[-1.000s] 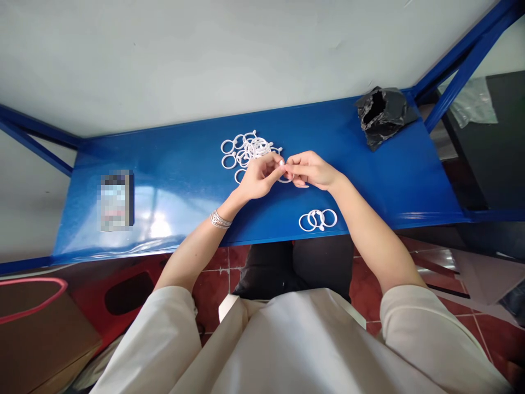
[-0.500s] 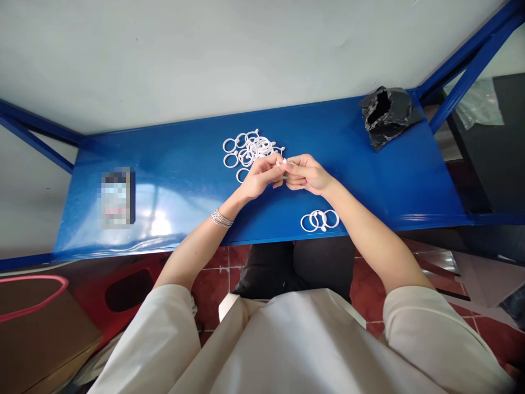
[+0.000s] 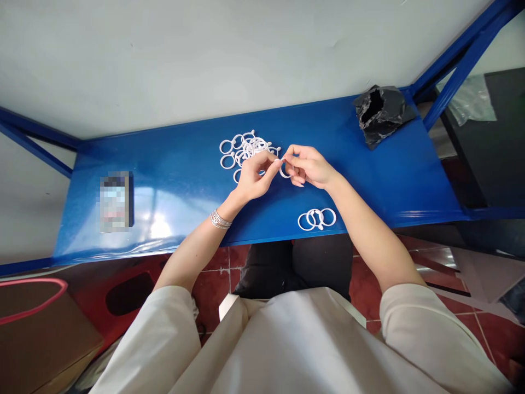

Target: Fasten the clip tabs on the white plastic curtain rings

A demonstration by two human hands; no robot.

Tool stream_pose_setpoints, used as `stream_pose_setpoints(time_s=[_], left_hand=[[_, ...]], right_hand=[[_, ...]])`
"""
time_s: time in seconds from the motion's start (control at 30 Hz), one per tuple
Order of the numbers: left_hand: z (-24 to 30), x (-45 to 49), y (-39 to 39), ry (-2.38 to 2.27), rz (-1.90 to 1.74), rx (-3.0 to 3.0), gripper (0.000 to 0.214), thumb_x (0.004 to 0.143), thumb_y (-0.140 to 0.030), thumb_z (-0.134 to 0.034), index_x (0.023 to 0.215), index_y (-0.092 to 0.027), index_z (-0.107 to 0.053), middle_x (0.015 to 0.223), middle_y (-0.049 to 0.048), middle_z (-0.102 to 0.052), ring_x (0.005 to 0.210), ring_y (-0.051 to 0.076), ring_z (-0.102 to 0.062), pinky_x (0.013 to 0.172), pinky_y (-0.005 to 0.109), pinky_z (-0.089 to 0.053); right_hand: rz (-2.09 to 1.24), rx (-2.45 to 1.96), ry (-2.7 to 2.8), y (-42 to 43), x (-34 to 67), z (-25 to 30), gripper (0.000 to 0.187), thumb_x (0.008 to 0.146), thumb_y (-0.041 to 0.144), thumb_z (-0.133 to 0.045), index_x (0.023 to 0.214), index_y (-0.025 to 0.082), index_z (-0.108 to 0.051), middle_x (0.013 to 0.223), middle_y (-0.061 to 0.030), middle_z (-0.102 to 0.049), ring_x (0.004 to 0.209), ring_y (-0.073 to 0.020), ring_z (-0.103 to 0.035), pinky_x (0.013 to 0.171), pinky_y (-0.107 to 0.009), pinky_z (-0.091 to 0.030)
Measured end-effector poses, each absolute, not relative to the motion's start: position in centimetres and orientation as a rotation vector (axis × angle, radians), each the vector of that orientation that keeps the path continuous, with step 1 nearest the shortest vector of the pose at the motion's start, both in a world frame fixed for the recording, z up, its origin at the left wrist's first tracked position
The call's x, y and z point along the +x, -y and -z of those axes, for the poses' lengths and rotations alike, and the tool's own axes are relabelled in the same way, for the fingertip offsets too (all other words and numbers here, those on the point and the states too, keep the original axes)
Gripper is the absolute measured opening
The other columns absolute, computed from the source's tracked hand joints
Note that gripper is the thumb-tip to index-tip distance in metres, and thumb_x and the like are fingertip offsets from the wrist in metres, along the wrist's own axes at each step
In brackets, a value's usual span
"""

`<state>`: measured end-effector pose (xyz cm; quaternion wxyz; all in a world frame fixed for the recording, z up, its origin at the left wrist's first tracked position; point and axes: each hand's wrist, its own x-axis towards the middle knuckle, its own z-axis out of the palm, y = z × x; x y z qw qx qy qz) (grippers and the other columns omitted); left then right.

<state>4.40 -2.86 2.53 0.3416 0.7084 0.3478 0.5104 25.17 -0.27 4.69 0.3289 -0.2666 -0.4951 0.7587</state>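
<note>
Between my two hands is a white ring, its loop hanging below the fingertips. My left hand, with a silver bracelet on the wrist, pinches it at the top between thumb and forefinger. From the other side, the thumb and forefinger of my right hand pinch at the same spot, the other fingers curled loosely. A heap of similar white rings with small knobs lies just behind my left hand, which partly covers it. Several more white rings overlap near the front edge, below my right forearm.
The blue table stands against a pale wall. A crumpled black plastic bag sits at its back right corner. On the left lies a blurred-out, phone-like object. Blue frame bars rise at both ends.
My fingers have opened up somewhat, and the ring's loop now shows between the hands. My right hand has turned slightly. The heap and the front rings lie as before.
</note>
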Motion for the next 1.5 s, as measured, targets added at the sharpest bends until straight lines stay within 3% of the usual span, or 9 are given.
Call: stream_pose_setpoints(time_s=[0.3, 0.5, 0.77, 0.87, 1.03, 1.13, 1.27, 1.4, 1.5], left_hand=[[-3.6, 3.9, 3.0, -1.065, -1.281, 2.077, 0.06, 0.114, -0.064, -0.053, 0.073, -0.021, -0.061, 0.065, 0.0021, -0.061, 0.057, 0.013, -0.048, 0.059, 0.033, -0.037], [-3.1, 4.3, 2.9, -1.054, -1.239, 1.945, 0.067, 0.108, -0.075, -0.058, 0.069, -0.021, -0.054, 0.06, -0.0009, -0.05, 0.056, 0.013, -0.04, 0.059, 0.033, -0.031], [-3.2, 4.7, 3.2, -1.018, -1.21, 1.799, 0.069, 0.107, -0.077, -0.059, 0.067, -0.021, -0.051, 0.058, -0.0018, -0.048, 0.058, 0.013, -0.041, 0.06, 0.033, -0.032], [-3.2, 4.6, 3.2, -1.035, -1.243, 1.854, 0.067, 0.107, -0.077, -0.059, 0.071, -0.022, -0.054, 0.061, -0.0012, -0.051, 0.059, 0.013, -0.042, 0.06, 0.033, -0.034], [-3.3, 3.2, 2.3, -1.262, -1.369, 1.903, 0.059, 0.112, -0.072, -0.053, 0.082, -0.023, -0.062, 0.074, 0.0033, -0.06, 0.067, 0.016, -0.052, 0.069, 0.036, -0.044], [-2.9, 1.7, 1.0, -1.424, -1.433, 1.895, 0.052, 0.109, -0.069, -0.06, 0.084, -0.023, -0.062, 0.079, 0.0044, -0.061, 0.076, 0.02, -0.057, 0.08, 0.04, -0.05], [-1.6, 0.3, -0.7, -1.553, -1.414, 1.802, 0.051, 0.108, -0.065, -0.063, 0.079, -0.024, -0.057, 0.074, 0.0029, -0.058, 0.074, 0.02, -0.056, 0.081, 0.041, -0.051], [-0.2, -0.1, -1.5, -1.646, -1.385, 1.774, 0.055, 0.11, -0.065, -0.058, 0.074, -0.025, -0.049, 0.066, 0.0009, -0.053, 0.069, 0.019, -0.051, 0.077, 0.038, -0.047], [0.3, -0.4, -1.7, -1.691, -1.331, 1.802, 0.055, 0.111, -0.065, -0.056, 0.075, -0.025, -0.046, 0.066, 0.001, -0.051, 0.071, 0.021, -0.053, 0.08, 0.038, -0.046]], right_hand=[[-1.883, -0.769, 1.506, 0.5, 24.7, -4.2, 0.077, 0.076, 0.088, -0.09, 0.096, 0.016, -0.071, 0.08, -0.0025, -0.073, 0.05, -0.011, -0.063, 0.042, -0.025, -0.054], [-1.825, -0.813, 1.578, 1.1, 24.1, -4.2, 0.068, 0.085, 0.084, -0.086, 0.09, 0.019, -0.067, 0.054, 0.0084, -0.049, 0.04, -0.0088, -0.046, 0.035, -0.023, -0.037], [-1.935, -0.782, 1.457, 1.4, 23.3, -3.6, 0.068, 0.085, 0.086, -0.086, 0.089, 0.023, -0.059, 0.057, 0.0127, -0.034, 0.044, -0.0077, -0.027, 0.037, -0.024, -0.027], [-1.773, -0.82, 1.544, 1.2, 23.5, -3.6, 0.067, 0.083, 0.083, -0.089, 0.092, 0.024, -0.059, 0.063, 0.0106, -0.037, 0.052, -0.0089, -0.03, 0.045, -0.026, -0.025], [-1.4, -1.01, 1.756, 0.5, 25.1, -4.2, 0.077, 0.073, 0.065, -0.105, 0.123, 0.024, -0.064, 0.075, 0.007, -0.053, 0.069, -0.0149, -0.048, 0.064, -0.029, -0.034], [-1.276, -1.205, 1.905, 0.0, 26.3, -4.9, 0.061, 0.079, 0.062, -0.1, 0.115, 0.02, -0.074, 0.075, 0.0018, -0.063, 0.069, -0.0164, -0.053, 0.068, -0.032, -0.038], [-1.468, -1.271, 2.138, -0.5, 27.9, -6.1, 0.053, 0.076, 0.064, -0.098, 0.095, 0.017, -0.083, 0.072, -0.001, -0.069, 0.063, -0.0147, -0.052, 0.066, -0.034, -0.038], [-1.878, -1.076, 2.56, -0.3, 28.5, -7.4, 0.052, 0.063, 0.058, -0.104, 0.092, 0.018, -0.087, 0.058, 0.0053, -0.062, 0.056, -0.0126, -0.049, 0.064, -0.033, -0.035], [-1.886, -1.118, 2.708, 0.1, 28.0, -7.8, 0.046, 0.06, 0.051, -0.104, 0.087, 0.019, -0.086, 0.052, 0.0078, -0.057, 0.052, -0.0117, -0.047, 0.063, -0.033, -0.033]])
